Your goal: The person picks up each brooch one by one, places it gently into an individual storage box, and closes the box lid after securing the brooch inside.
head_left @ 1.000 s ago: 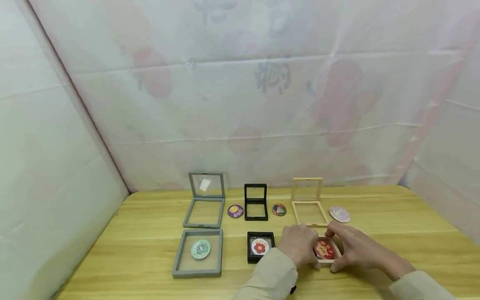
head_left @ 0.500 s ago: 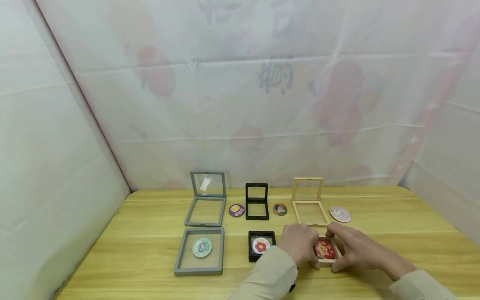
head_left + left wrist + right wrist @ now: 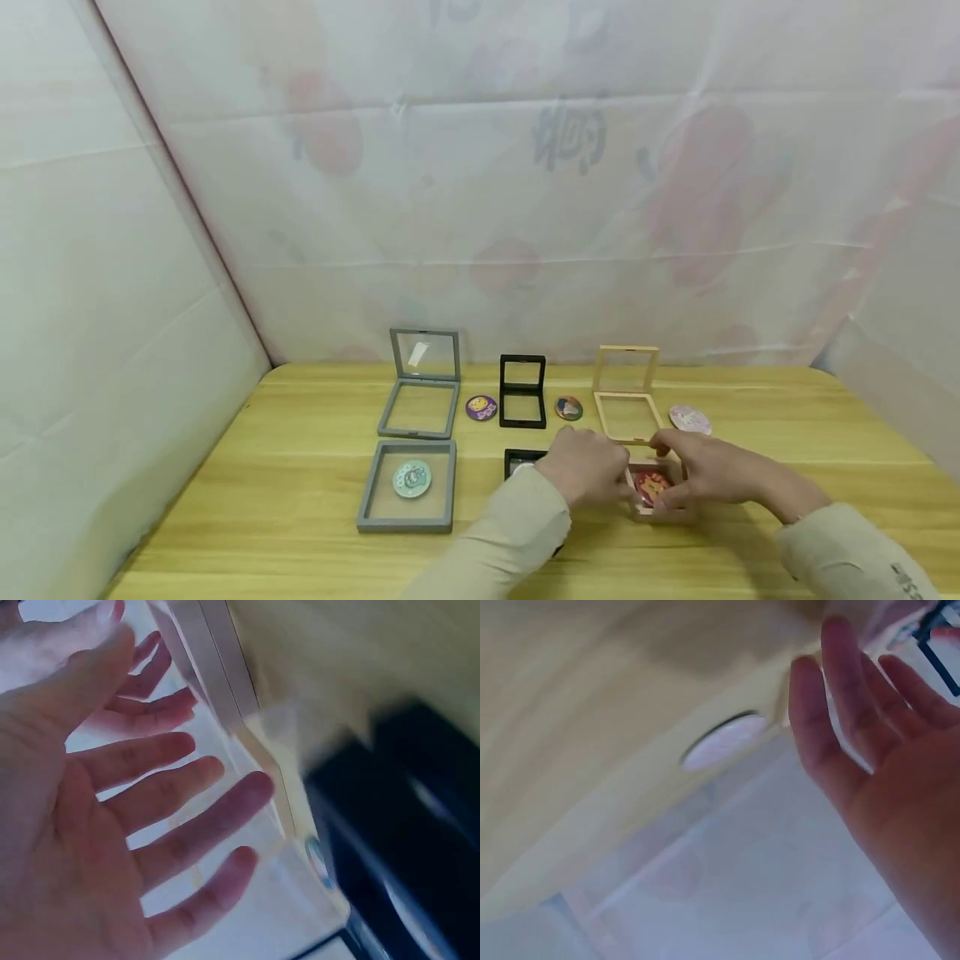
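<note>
Below the hands in the head view is a light wooden-coloured display frame with a red round badge inside. My left hand is at its left side, and the left wrist view shows the fingers spread and loosely straight with nothing in the palm. On the right side my right hand arches over the frame, thumb overlapping its right part and fingertips by the far edge. Its fingers look gently bent and separate in the right wrist view. A black frame is partly hidden by my left arm.
To the left lies a grey frame with a green badge. Behind stand an opened grey frame, black frame and beige frame. Purple, dark multicoloured and pale pink badges lie between and beside them.
My left hand has shifted left from the beige frame. My right thumb has moved up from its near edge to overlap it from above. The head view has tilted slightly down.
</note>
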Motion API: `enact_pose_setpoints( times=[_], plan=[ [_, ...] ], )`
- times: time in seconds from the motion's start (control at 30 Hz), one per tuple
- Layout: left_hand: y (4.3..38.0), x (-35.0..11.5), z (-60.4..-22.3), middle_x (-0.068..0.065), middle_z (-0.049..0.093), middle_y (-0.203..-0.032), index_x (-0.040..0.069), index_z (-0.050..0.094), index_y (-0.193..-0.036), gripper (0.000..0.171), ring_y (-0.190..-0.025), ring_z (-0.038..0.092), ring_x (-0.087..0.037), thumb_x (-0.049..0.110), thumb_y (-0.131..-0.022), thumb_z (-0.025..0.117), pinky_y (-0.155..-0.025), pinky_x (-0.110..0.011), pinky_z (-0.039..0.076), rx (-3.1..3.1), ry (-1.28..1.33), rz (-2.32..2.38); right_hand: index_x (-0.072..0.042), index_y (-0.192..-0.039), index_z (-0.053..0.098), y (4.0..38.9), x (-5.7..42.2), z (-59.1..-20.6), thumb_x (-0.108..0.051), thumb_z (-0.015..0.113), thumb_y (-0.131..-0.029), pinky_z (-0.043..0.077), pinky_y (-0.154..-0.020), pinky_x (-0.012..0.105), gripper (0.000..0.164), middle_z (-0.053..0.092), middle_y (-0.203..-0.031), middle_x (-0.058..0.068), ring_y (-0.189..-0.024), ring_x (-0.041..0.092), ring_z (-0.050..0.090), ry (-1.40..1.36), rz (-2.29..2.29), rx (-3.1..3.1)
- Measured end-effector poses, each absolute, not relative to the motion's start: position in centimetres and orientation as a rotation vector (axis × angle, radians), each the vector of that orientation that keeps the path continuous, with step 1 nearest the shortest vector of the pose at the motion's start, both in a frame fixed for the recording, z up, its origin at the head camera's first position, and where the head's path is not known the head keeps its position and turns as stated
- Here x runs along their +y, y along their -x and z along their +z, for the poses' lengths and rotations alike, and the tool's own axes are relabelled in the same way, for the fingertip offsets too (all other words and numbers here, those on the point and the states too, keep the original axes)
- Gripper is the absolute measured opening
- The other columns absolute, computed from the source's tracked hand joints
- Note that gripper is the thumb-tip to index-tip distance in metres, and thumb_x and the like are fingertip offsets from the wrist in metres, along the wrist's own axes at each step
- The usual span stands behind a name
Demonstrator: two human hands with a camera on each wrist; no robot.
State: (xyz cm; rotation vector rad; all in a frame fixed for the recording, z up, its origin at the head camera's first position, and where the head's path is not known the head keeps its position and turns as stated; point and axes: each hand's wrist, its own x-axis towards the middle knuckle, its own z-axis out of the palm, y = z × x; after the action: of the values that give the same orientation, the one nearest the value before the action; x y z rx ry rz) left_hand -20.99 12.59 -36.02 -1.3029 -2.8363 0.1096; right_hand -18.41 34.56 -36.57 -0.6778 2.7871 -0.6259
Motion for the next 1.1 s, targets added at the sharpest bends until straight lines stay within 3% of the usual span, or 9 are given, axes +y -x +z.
enact_pose_setpoints(
  times=[0.17, 0.33, 0.57, 0.77, 0.93, 1.1],
  plan=[
    [22.0, 10.0, -35.0, 0.012, 0.050, -0.060, 0.025, 0.065, -0.075, 0.037, -0.055, 0.047, -0.002, 0.056, -0.095, 0.064, -0.057, -0.023, 0.046, -2.710, 1.304, 0.087, 0.004, -0.115, 0.063, 19.3, 33.6, -35.8, -0.035, 0.083, -0.085, 0.047, -0.064, 0.030, 0.054, 0.065, -0.110, 0.017, -0.073, 0.005, 0.052, 0.793, -0.580, 2.904],
    [23.1, 7.2, -34.2, 0.012, 0.050, -0.057, 0.021, 0.068, -0.076, 0.032, -0.049, 0.043, -0.001, 0.046, -0.096, 0.068, -0.050, -0.018, 0.040, -2.639, 1.329, -0.103, 0.000, -0.107, 0.068, 20.0, 32.6, -35.5, -0.029, 0.080, -0.088, 0.051, -0.064, 0.031, 0.036, 0.069, -0.104, 0.011, -0.076, 0.011, 0.059, 0.852, -0.536, 2.972],
    [24.2, 2.7, -33.6, 0.012, 0.048, -0.056, 0.019, 0.063, -0.070, 0.034, -0.052, 0.045, -0.004, 0.038, -0.097, 0.070, -0.061, -0.026, 0.044, -2.701, 1.207, -0.213, -0.002, -0.104, 0.071, 20.6, 31.4, -35.1, -0.026, 0.080, -0.089, 0.052, -0.064, 0.031, 0.030, 0.069, -0.097, 0.004, -0.075, 0.007, 0.059, 0.811, -0.519, 3.013],
    [24.3, 1.1, -33.8, 0.012, 0.058, -0.061, 0.019, 0.069, -0.074, 0.028, -0.052, 0.046, -0.002, 0.037, -0.096, 0.071, -0.058, -0.026, 0.042, -2.705, 1.179, -0.220, -0.005, -0.103, 0.072, 21.1, 30.2, -34.9, -0.028, 0.079, -0.089, 0.050, -0.062, 0.029, 0.027, 0.069, -0.095, 0.001, -0.072, 0.003, 0.056, 0.800, -0.526, 3.023],
    [24.5, 0.1, -34.1, 0.010, 0.059, -0.062, 0.016, 0.069, -0.075, 0.028, -0.054, 0.049, -0.003, 0.035, -0.096, 0.072, -0.063, -0.030, 0.050, -2.703, 1.159, -0.219, -0.008, -0.099, 0.072, 21.8, 29.2, -34.8, -0.023, 0.079, -0.089, 0.051, -0.063, 0.030, 0.019, 0.069, -0.094, 0.000, -0.074, 0.004, 0.057, 0.865, -0.529, 3.033],
    [24.5, -1.1, -34.3, 0.007, 0.063, -0.067, 0.014, 0.072, -0.080, 0.025, -0.055, 0.052, -0.004, 0.034, -0.096, 0.072, -0.058, -0.026, 0.049, -2.724, 1.130, -0.223, -0.006, -0.099, 0.073, 22.3, 28.3, -34.7, -0.021, 0.080, -0.088, 0.051, -0.062, 0.029, 0.020, 0.069, -0.092, 0.000, -0.073, 0.003, 0.057, 0.903, -0.561, 3.024]
  ],
)
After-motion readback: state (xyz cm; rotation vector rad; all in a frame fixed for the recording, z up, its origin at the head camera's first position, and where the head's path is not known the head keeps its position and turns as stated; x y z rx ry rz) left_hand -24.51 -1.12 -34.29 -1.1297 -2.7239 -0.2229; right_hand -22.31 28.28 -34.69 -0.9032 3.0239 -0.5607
